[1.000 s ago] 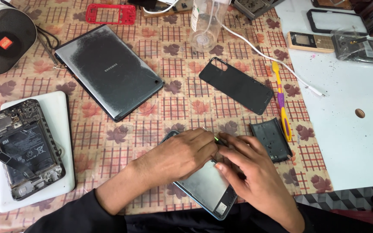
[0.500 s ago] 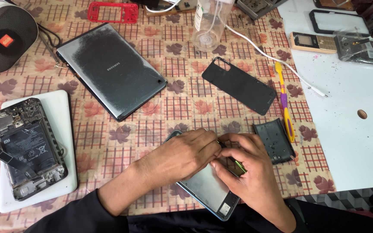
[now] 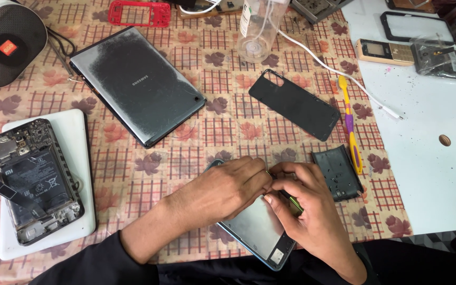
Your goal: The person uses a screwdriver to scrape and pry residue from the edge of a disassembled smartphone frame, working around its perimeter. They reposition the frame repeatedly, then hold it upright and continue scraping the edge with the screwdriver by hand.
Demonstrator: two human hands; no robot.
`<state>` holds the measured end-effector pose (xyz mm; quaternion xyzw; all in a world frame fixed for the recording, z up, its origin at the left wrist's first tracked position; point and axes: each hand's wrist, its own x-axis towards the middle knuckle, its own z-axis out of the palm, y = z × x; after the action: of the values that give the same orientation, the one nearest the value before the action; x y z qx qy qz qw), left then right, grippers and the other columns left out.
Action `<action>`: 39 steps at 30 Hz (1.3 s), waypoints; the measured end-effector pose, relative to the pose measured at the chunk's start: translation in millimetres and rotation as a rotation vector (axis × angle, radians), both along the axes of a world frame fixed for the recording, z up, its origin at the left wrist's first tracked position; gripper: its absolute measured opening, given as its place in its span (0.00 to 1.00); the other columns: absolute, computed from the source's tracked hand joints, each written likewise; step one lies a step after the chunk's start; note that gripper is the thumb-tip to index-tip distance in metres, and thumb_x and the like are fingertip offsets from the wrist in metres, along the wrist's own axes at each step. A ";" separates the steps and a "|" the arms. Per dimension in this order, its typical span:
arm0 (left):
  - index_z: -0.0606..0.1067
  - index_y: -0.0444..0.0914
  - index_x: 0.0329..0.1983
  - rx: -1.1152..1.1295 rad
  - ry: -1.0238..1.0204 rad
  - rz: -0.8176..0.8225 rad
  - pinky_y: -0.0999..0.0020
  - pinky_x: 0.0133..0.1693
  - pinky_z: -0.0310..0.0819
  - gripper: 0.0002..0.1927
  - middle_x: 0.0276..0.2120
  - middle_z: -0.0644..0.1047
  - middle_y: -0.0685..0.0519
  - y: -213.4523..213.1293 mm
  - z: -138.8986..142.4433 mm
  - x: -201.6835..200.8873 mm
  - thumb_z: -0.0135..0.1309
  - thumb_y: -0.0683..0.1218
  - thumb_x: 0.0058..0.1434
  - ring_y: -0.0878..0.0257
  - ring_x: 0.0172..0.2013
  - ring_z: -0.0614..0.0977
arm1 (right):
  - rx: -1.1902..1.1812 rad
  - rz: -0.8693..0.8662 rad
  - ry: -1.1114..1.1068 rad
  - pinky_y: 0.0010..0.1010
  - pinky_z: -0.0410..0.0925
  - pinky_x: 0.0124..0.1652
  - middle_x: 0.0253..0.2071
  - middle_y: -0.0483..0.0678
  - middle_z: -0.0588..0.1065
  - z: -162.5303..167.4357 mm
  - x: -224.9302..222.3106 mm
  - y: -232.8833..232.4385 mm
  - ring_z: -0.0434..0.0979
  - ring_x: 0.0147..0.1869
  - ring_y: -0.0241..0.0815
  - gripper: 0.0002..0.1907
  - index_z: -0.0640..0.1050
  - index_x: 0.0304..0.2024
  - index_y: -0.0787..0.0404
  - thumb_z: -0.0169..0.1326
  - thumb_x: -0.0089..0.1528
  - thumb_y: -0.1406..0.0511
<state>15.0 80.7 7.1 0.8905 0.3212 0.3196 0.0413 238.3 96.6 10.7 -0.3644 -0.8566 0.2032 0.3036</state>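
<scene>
Opened phone [image 3: 257, 232], grey-teal w/ glossy back, lies tilted at near table edge; left hand [image 3: 222, 192] presses it flat, right hand [image 3: 307, 211] pinches thin green tool [image 3: 294, 202].

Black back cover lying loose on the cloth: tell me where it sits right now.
In the head view the black back cover lies flat right of centre, between the grey tablet and the yellow-and-purple toothbrush, beyond both hands and touching neither.

bench [image 3: 201, 132]: covered with a checked cloth with brown leaves | white board [image 3: 434, 174]: lies flat on the right side of the bench, with one small brown spot | light: bright and even, soft shadows | walls, floor, windows: cannot be seen
</scene>
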 end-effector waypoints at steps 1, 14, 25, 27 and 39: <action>0.73 0.29 0.47 0.007 0.001 0.004 0.60 0.51 0.78 0.12 0.44 0.75 0.43 0.1 0.6 -0.3 0.53 0.41 0.62 0.51 0.48 0.80 | 0.005 -0.002 -0.001 0.40 0.69 0.52 0.50 0.49 0.75 -0.2 -0.1 -0.3 0.72 0.57 0.50 0.11 0.80 0.39 0.62 0.64 0.57 0.64; 0.71 0.31 0.45 -0.378 -0.219 0.097 0.56 0.43 0.77 0.07 0.39 0.74 0.44 0.7 14.6 -3.5 0.50 0.42 0.70 0.50 0.41 0.80 | -0.044 -0.016 -0.016 0.38 0.71 0.51 0.50 0.46 0.77 1.1 3.1 -2.8 0.73 0.57 0.46 0.12 0.84 0.42 0.57 0.65 0.57 0.62; 0.71 0.34 0.47 -0.692 -0.552 0.062 0.62 0.40 0.80 0.05 0.36 0.81 0.47 3.9 25.1 -12.0 0.49 0.38 0.69 0.58 0.39 0.87 | -0.062 -0.016 0.003 0.36 0.71 0.50 0.51 0.45 0.77 0.8 3.6 -3.8 0.74 0.56 0.45 0.11 0.84 0.43 0.57 0.64 0.57 0.65; 0.75 0.34 0.44 -0.593 -0.446 0.039 0.63 0.39 0.80 0.06 0.37 0.81 0.46 5.5 23.3 -11.7 0.54 0.38 0.65 0.56 0.37 0.85 | -0.057 -0.015 0.008 0.36 0.71 0.50 0.51 0.45 0.77 0.9 4.1 -3.6 0.74 0.56 0.45 0.11 0.84 0.44 0.57 0.62 0.58 0.66; 0.74 0.31 0.34 -0.552 -0.401 0.140 0.59 0.37 0.77 0.06 0.31 0.77 0.46 5.6 19.2 -15.4 0.47 0.32 0.57 0.53 0.32 0.82 | 0.168 -0.099 0.060 0.34 0.74 0.44 0.47 0.47 0.81 5.0 -0.1 -8.6 0.81 0.47 0.45 0.16 0.80 0.49 0.60 0.60 0.58 0.73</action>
<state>-0.4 86.3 26.3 0.7411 0.4412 0.3914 0.3207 238.2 88.1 15.7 -0.3730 -0.8421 0.1262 0.3685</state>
